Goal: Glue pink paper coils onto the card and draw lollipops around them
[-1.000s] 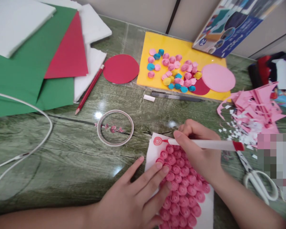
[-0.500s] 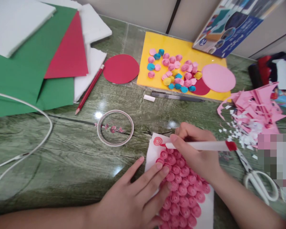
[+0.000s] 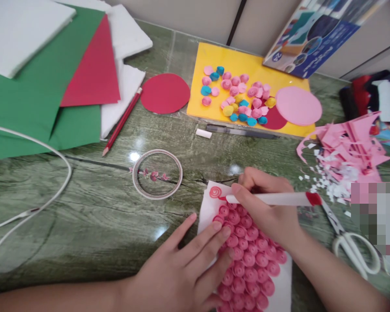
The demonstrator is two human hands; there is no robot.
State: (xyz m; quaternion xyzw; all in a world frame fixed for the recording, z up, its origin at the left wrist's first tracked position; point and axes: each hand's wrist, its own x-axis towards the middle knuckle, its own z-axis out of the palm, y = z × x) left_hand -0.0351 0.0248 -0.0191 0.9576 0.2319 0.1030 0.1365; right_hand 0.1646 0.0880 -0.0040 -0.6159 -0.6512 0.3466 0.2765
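A white board bears rows of pink paper rolls at the lower centre. My left hand lies over the rolls' left side with its fingers spread. A white marker with a red end is pinched in my right hand, its red tip pointing left over the board's upper part. Just left of the tip, a red spiral is drawn on the board.
Scissors and pink scraps lie right. A tape ring and red pencil lie left. Behind are yellow paper with small rolls, a red oval and green sheets.
The red spiral's lines look a little thicker. Both hands, the marker and the board have stayed almost in place.
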